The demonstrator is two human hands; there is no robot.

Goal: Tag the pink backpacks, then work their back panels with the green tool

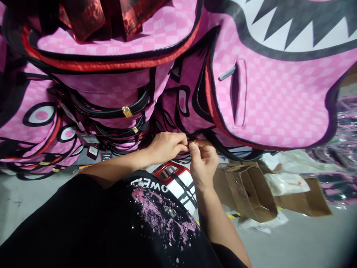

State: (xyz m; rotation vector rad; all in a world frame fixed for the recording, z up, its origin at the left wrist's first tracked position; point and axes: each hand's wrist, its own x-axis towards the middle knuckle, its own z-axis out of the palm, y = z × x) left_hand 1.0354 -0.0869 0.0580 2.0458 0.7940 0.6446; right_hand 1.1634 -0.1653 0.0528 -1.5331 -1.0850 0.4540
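My left hand (167, 146) and my right hand (204, 158) meet in front of the bags, fingertips almost touching. Both have thumb and fingers pinched together. Something thin and dark shows at the fingertips, too small to make out. Just beyond them stands a pink checkered bag (279, 96) with its red-edged flap hanging open and a slit pocket in it. Left of it is another pink bag (117, 83), unzipped, with black handles (108, 111) and dark red shiny pieces (86, 18) on top.
More pink bags (41, 113) with eye prints stand at the left, some with hanging tags (93, 150). Below my hands is a white and black item with a red frame (170, 171). Open cardboard boxes (251, 193) and plastic-wrapped goods (337, 186) lie on the right.
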